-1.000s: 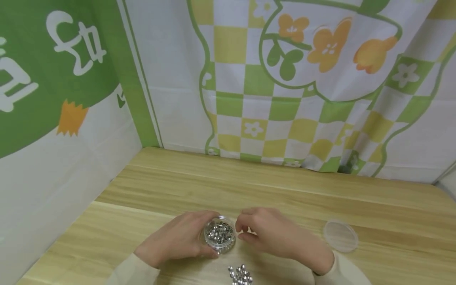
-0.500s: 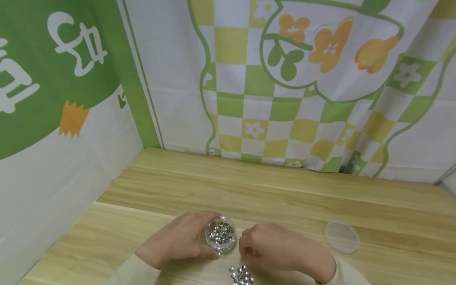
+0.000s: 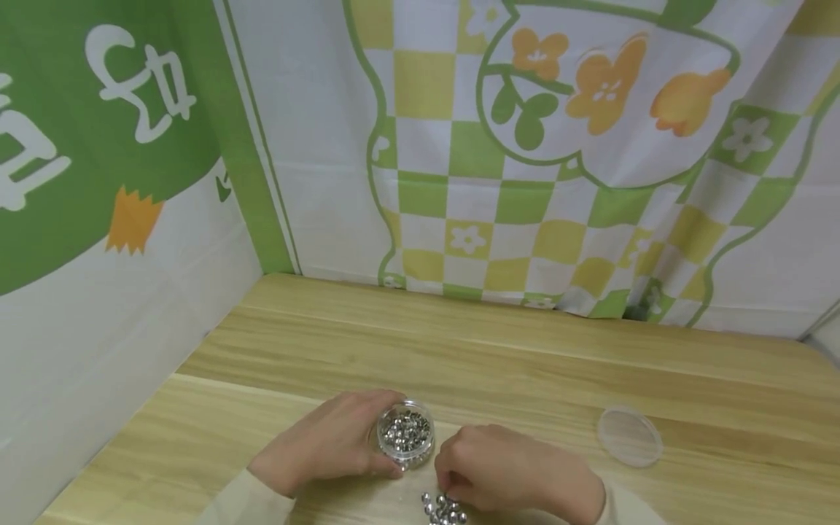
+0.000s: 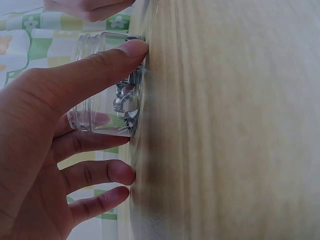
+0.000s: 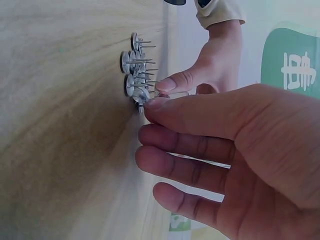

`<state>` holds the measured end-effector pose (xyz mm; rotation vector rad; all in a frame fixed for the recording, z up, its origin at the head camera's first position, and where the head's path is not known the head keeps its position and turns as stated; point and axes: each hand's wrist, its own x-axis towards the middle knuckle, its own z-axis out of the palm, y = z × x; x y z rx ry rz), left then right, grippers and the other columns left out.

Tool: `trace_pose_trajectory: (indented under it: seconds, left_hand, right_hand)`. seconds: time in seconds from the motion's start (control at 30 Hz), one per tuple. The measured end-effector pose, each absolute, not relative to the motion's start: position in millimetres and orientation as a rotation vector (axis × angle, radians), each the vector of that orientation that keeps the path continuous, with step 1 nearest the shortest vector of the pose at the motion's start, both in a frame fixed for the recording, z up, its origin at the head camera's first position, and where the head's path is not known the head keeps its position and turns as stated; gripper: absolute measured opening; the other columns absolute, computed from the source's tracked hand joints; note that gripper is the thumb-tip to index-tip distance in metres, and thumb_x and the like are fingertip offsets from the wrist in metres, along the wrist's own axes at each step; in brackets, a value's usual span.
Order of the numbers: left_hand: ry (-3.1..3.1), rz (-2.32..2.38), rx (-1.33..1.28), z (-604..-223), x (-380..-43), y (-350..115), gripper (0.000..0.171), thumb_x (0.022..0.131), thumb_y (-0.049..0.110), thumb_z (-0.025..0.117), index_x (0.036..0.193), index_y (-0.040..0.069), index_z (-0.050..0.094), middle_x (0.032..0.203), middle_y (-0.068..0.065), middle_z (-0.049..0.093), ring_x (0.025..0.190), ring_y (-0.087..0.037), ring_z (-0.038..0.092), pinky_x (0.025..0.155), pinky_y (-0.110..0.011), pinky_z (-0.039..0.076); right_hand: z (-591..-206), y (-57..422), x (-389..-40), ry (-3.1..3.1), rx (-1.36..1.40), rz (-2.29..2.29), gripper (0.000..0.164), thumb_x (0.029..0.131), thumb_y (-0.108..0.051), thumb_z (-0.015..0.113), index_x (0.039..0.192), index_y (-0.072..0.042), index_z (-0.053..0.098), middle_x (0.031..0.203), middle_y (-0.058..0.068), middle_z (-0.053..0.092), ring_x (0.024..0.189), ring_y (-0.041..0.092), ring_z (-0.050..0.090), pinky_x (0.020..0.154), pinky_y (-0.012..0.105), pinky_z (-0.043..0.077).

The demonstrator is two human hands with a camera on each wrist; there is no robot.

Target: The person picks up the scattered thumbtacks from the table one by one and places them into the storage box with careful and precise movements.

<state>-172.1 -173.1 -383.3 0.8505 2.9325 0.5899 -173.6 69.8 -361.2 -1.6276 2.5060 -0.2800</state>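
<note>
A clear round jar (image 3: 405, 434) holds many silver thumbtacks (image 3: 407, 430) and stands on the table without a lid. My left hand (image 3: 337, 441) grips it from the left, thumb on the near side, as the left wrist view (image 4: 75, 95) also shows. To the right and nearer me is a small pile of loose thumbtacks (image 3: 442, 509), most with points up. My right hand (image 3: 499, 467) is down at this pile, fingers curled. In the right wrist view, its thumb tip meets a tilted thumbtack (image 5: 140, 95) at the pile's edge; the index finger is mostly hidden behind the thumb.
A translucent round lid (image 3: 630, 436) lies flat on the wooden table (image 3: 367, 350), right of my right hand. Printed green and white cloth (image 3: 472, 182) hangs along the back and left edges of the table.
My right hand has moved from beside the jar's rim down toward me to the loose thumbtacks. The left hand and jar have stayed in place.
</note>
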Motion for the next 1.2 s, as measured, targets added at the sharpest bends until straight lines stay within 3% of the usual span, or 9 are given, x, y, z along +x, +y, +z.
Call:
trace_pose_trajectory:
  seconds: [0.3,0.6,0.87,1.2]
  left_hand:
    - [2.942,0.593,0.852,-384.6,-171.5,-173.4,0.077,0.064,0.048,0.083,0.130,0.017,0.057,0.123,0.005,0.067,0.109,-0.016,0.065,0.097,-0.038,0.053]
    - [2.938,0.593,0.854,-385.4,-170.8,-174.3,0.075,0.065,0.049,0.082,0.129,0.019,0.057,0.120,0.009,0.067,0.106,-0.012,0.064,0.095,-0.037,0.054]
    - [2.943,0.566,0.887,-384.6,-171.6,-174.1,0.075,0.066,0.051,0.081,0.129,0.019,0.057,0.119,0.009,0.067,0.104,-0.011,0.064,0.093,-0.035,0.055]
    - [2.950,0.564,0.892,-382.7,-171.2,-173.2,0.075,0.065,0.050,0.082,0.128,0.017,0.058,0.118,0.007,0.068,0.103,-0.012,0.065,0.093,-0.037,0.054]
  right_hand:
    - [-348.9,73.9,-178.1,2.542,-1.576,-0.375,0.013,0.084,-0.014,0.067,0.076,-0.024,0.064,0.073,-0.019,0.055,0.064,-0.009,0.044,0.061,0.005,0.038]
    - [-347.7,67.4,-182.4,2.695,-1.701,-0.483,0.011,0.086,-0.013,0.067,0.080,-0.021,0.064,0.076,-0.015,0.058,0.065,-0.007,0.044,0.060,0.005,0.038]
    - [-366.5,48.3,-189.7,2.875,-1.663,-0.689,0.002,0.089,-0.019,0.068,0.088,-0.019,0.070,0.085,-0.013,0.068,0.074,-0.003,0.058,0.071,0.018,0.051]
    - [-370.8,47.9,-190.5,2.901,-1.635,-0.739,0.006,0.088,-0.020,0.070,0.093,-0.018,0.072,0.089,-0.011,0.069,0.078,0.003,0.064,0.071,0.020,0.053]
